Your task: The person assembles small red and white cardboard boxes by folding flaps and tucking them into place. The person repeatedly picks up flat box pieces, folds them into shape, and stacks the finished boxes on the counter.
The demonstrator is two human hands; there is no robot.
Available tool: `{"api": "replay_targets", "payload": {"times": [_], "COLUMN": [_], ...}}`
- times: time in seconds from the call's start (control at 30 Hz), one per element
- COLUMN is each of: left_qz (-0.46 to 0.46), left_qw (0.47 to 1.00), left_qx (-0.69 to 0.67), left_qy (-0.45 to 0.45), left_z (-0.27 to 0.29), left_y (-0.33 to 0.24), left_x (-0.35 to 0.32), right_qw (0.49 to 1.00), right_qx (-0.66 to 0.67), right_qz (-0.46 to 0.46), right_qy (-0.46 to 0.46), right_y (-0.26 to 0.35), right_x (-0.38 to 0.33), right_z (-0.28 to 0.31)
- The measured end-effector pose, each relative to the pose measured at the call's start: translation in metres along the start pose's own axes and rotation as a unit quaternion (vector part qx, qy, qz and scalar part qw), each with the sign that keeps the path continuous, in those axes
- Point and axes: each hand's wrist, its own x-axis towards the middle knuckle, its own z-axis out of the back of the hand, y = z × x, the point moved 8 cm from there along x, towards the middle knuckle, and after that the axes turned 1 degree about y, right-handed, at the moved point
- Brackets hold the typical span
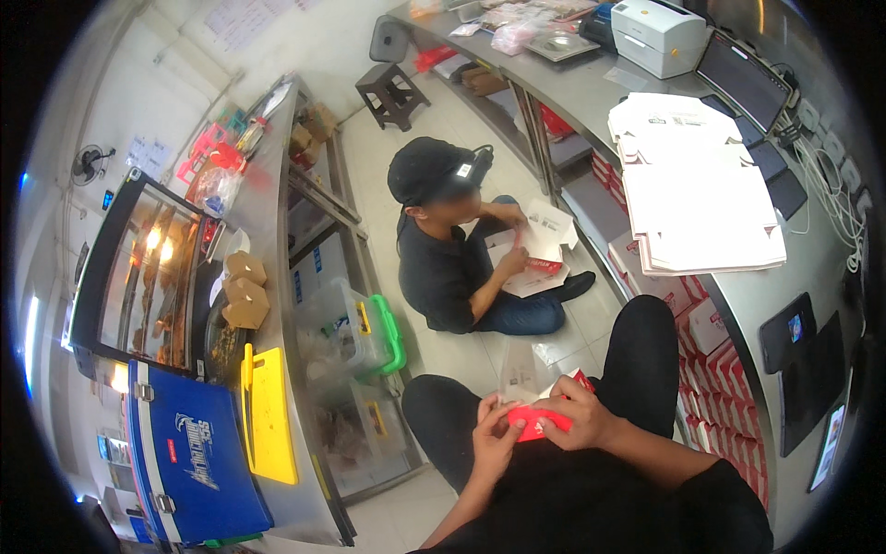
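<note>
Both my hands are over my lap, closed on a small red and white folding carton [530, 425]. My left hand [496, 436] pinches its left end, and my right hand [580, 415] grips the right side with the thumb across the red face. Part of the carton is covered by my fingers. Just beyond, a translucent plastic bag [522, 371] is partly hidden behind the carton. Ahead on the floor sits a person [434, 268] in dark clothes and a black cap, both hands on a partly folded white and red carton [540, 254].
On the right steel counter [738, 305] lies a stack of flat white cartons [692, 185], near a label printer [659, 37]. Red and white cartons [724, 406] fill the shelf below. A blue cooler box [198, 452] and yellow cutting board [273, 415] stand left; plastic bins [337, 323] sit underneath.
</note>
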Motion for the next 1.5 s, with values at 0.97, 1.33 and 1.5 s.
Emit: {"api": "replay_targets", "payload": {"times": [0.97,1.33,1.5], "left_qz": [-0.034,-0.169,-0.238], "left_qw": [0.918,0.841,0.488], "left_qx": [0.393,0.508,0.676], "left_qy": [0.053,-0.077,-0.499], "left_z": [-0.009,0.073,0.268], "left_y": [-0.064,-0.118,-0.321], "left_x": [-0.009,-0.041,-0.162], "right_qw": [0.999,1.0,0.997], "right_qx": [0.003,-0.002,-0.031], "right_qz": [-0.018,-0.019,-0.035], "right_qy": [-0.031,0.008,0.063], "right_y": [-0.006,-0.044,-0.1], "right_x": [-0.001,-0.007,-0.025], "right_z": [-0.011,-0.046,-0.076]}}
